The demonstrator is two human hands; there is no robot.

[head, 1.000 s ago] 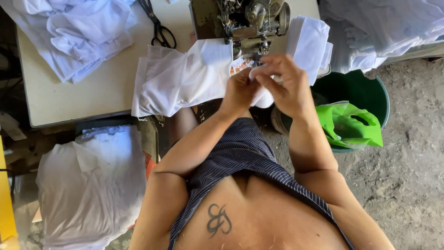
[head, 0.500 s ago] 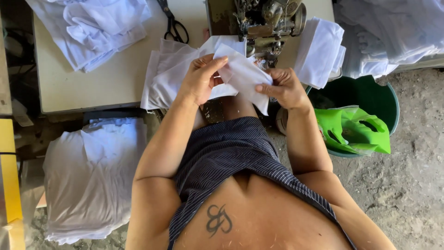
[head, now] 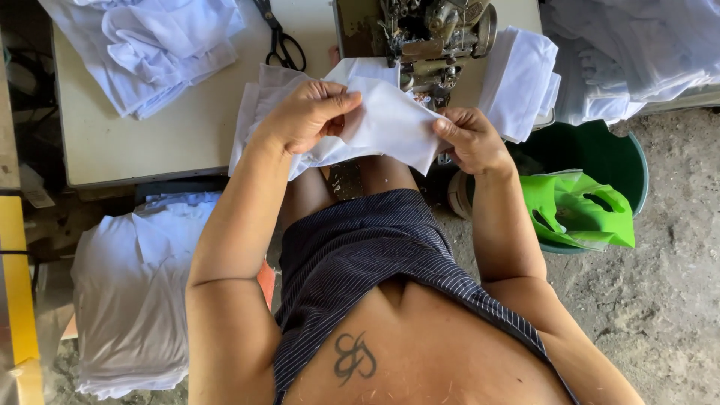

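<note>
- My left hand (head: 304, 116) and right hand (head: 471, 139) each pinch one edge of the white cloth (head: 390, 124), held above my lap.
- Beyond it: sewing machine (head: 431, 34), scissors (head: 281, 37).

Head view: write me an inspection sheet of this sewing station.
Surface: pale table, part bare.
Job's things: white fabric piece held up before the sewing machine.
Clutter: black scissors; white garment pile on table; folded white stack beside machine.
Grips: left hand and right hand each pinch the fabric piece.
Cables: nothing seen.
Surroundings: stacked white garments low at left; green bucket with a green bag; concrete floor.
</note>
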